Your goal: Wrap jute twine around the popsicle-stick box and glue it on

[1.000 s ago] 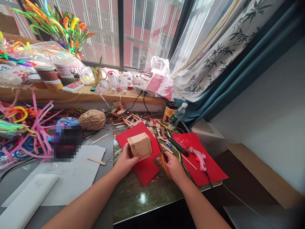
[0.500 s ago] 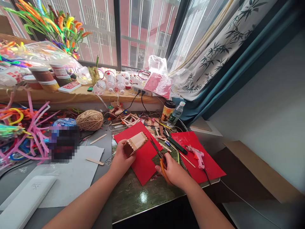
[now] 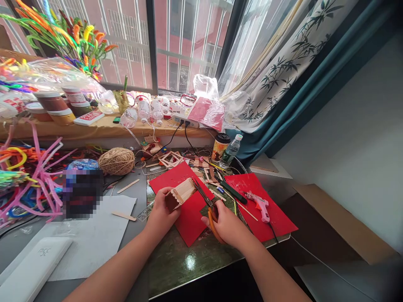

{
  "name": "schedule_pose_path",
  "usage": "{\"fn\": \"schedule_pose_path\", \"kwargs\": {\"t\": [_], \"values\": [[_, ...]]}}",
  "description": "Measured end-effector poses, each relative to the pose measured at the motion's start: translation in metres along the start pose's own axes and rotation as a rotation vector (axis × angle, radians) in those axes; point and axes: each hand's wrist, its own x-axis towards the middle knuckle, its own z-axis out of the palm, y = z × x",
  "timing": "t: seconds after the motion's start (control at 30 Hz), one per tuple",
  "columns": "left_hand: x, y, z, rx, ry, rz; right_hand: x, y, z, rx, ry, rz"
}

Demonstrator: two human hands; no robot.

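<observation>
The left hand (image 3: 163, 214) grips a small boxy piece of craft sticks (image 3: 183, 193), held above a red sheet (image 3: 189, 228); the right hand (image 3: 225, 222) is closed round the orange handles of scissors (image 3: 208, 203), whose blade tips reach the piece's far edge, though I cannot tell whether they touch. Behind, a lidded paper cup (image 3: 221, 147) hides its contents beside a clear plastic bottle (image 3: 232, 152), its fill unclear. On the ledge, capped jars (image 3: 50, 100) show brown and ochre through their walls, and a yellowish cup (image 3: 121, 102) holds thin green sticks. A dark green tool (image 3: 233, 191) lies between the right hand and a pink glue gun (image 3: 262, 208). The piece's wood is pale, its edge scalloped by rounded stick ends; leftward sit a coarse twine ball (image 3: 116, 161) and fuzzy pink stems (image 3: 44, 180).
</observation>
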Motion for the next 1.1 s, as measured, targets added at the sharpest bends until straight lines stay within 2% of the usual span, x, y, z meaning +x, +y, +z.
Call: {"fn": "schedule_pose_path", "kwargs": {"t": [0.4, 0.7, 1.1], "values": [[-0.0018, -0.0036, -0.0007, 0.013, -0.040, -0.014, -0.0004, 0.0010, -0.0008, 0.011, -0.005, 0.010], [-0.0001, -0.0023, -0.0004, 0.022, -0.044, -0.008, 0.0048, 0.0000, 0.0050, -0.061, 0.119, -0.031], [0.0002, 0.0010, -0.0014, -0.010, -0.031, -0.012, 0.0054, 0.0036, 0.0031, -0.113, 0.191, -0.042]]}}
